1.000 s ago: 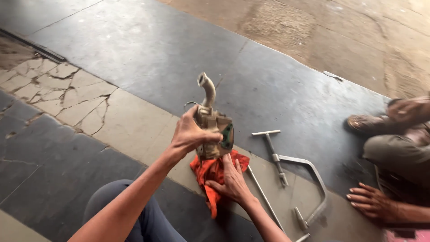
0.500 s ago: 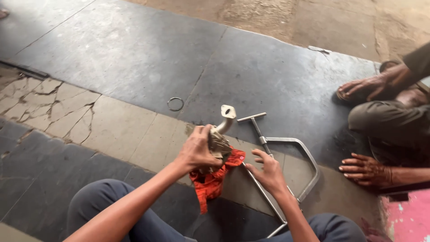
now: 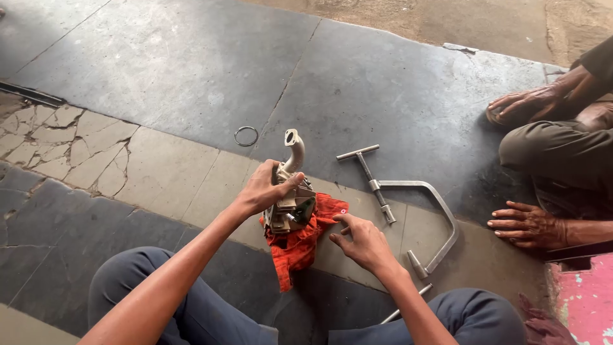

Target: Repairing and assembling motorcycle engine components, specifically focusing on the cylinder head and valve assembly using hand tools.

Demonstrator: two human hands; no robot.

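Left hand (image 3: 263,190) gripped a metal engine part w/ bent pipe (image 3: 292,185), held upright on a red cloth (image 3: 300,243) on the stone floor (image 3: 159,172). Right hand (image 3: 362,241) lay open, fingertips just beside the cloth's edge. T-handle wrench (image 3: 371,180) & small ring (image 3: 246,136) lay nearby on the floor.

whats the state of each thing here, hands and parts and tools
left hand: gripping the metal part
metal part: upright on the red cloth, bent pipe on top
red cloth: crumpled under the part
right hand: open, empty, beside the cloth
T-handle wrench: lying flat on the floor
curved bar: lying flat
metal ring: lying loose on the floor
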